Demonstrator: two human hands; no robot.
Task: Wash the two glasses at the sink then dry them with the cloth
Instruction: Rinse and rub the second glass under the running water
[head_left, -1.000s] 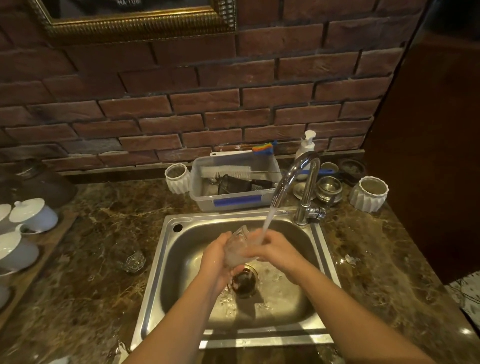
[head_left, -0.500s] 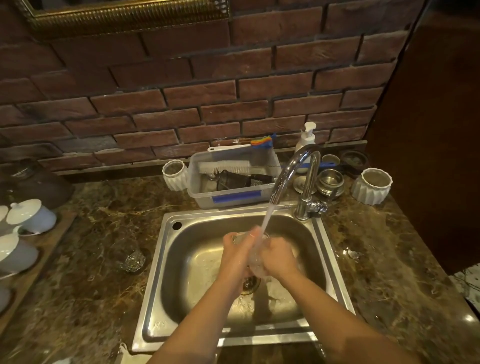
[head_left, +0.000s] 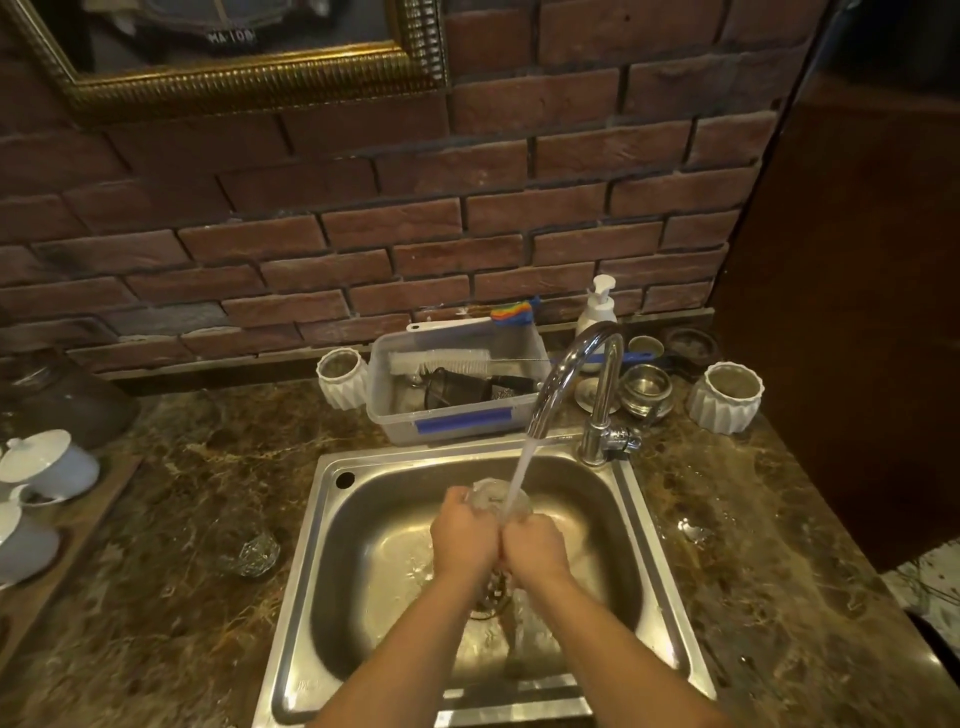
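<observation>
Setting: a brown marble counter (head_left: 753, 561) under a red brick wall (head_left: 363, 249), with a steel sink (head_left: 332, 519) let into it.
Grip: the left hand (head_left: 462, 535) and the right hand (head_left: 535, 545) are both curled round the lower part of one clear glass (head_left: 493, 496), knuckles touching, over the middle of the basin.
Glass in hand: its upper part rises beyond the fingers, directly under the water stream (head_left: 519, 467); whether it is upright or tilted cannot be told.
Water source: a curved chrome faucet (head_left: 597, 374) at the sink's back right corner, running.
Second glass: a cut-pattern glass (head_left: 254, 553) stands on the counter just left of the sink, well apart from the hands.
Behind the sink: a clear plastic bin (head_left: 457, 415) holding a bottle brush (head_left: 441, 359); a soap pump bottle (head_left: 597, 306) beside it.
Cloth: none can be identified in view.
Handling (judgement): the glass is probably stiff, light and brittle, and slippery while wet; hold it round the body with the whole hand, not by the thin rim, and keep it clear of the spout and the basin walls.
Stage (judgement): first glass under rinse; second glass and drying not yet done.
</observation>
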